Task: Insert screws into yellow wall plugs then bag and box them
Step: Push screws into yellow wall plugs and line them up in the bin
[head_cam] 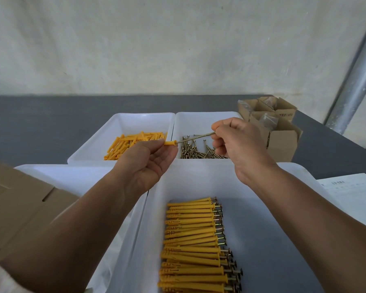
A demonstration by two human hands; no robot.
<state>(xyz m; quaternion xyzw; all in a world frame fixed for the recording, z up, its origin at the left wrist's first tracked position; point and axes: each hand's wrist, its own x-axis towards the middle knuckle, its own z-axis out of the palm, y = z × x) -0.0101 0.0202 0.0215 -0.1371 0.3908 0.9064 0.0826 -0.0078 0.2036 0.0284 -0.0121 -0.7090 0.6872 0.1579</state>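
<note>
My left hand grips a yellow wall plug, whose collar end alone shows past my fingers. My right hand pinches the head end of a long brass screw, and its tip sits in the plug's mouth. Both hands hover above the gap between the far bins. The far left white bin holds loose yellow plugs. The far right white bin holds loose screws. The near white bin holds several assembled plugs with screws laid in a row.
Open cardboard boxes with clear plastic bags inside stand at the back right. A flat cardboard box lies at the near left over another white bin. A printed paper sheet lies at the right. A metal pole rises at the right.
</note>
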